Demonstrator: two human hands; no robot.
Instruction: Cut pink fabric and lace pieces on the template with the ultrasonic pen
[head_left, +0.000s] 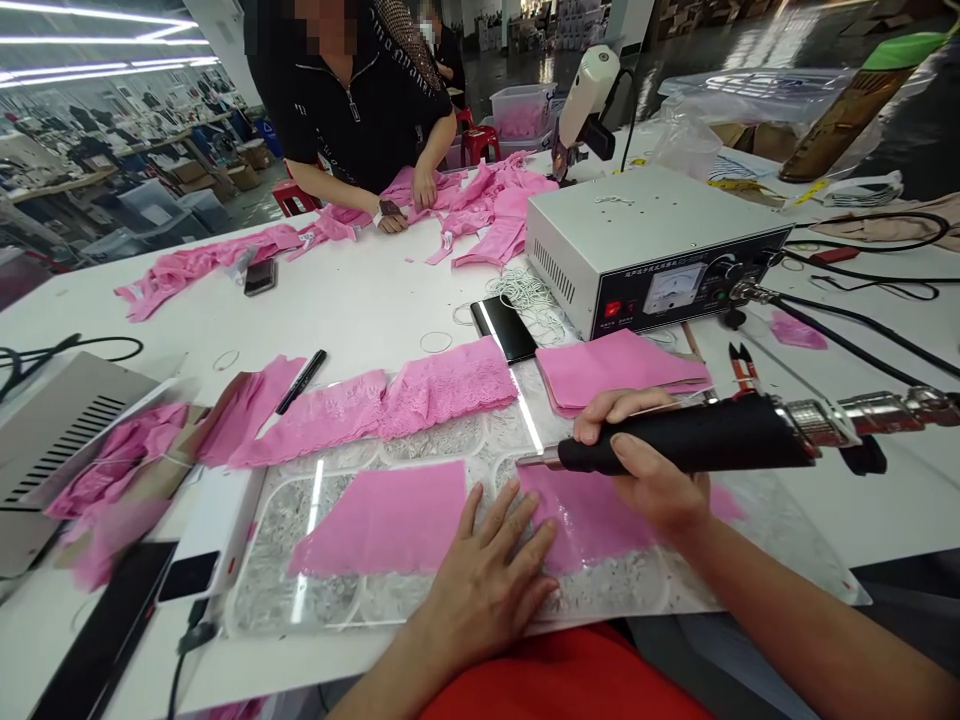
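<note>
Spread flat, my left hand presses on the inner edges of two pink fabric pieces. One fabric piece lies to its left, the other fabric piece to its right, both on a clear patterned board. My right hand is wrapped round a black-handled ultrasonic welding pen. The pen's metal tip points left, at the upper left corner of the right-hand piece; whether it touches cannot be seen. A pink lace strip and a stack of pink pieces lie beyond my hands.
A cable links the pen to a metal control box at the back right. Nearby are a black phone, pliers, a marker and a white power bank. Across the table a person handles pink garments.
</note>
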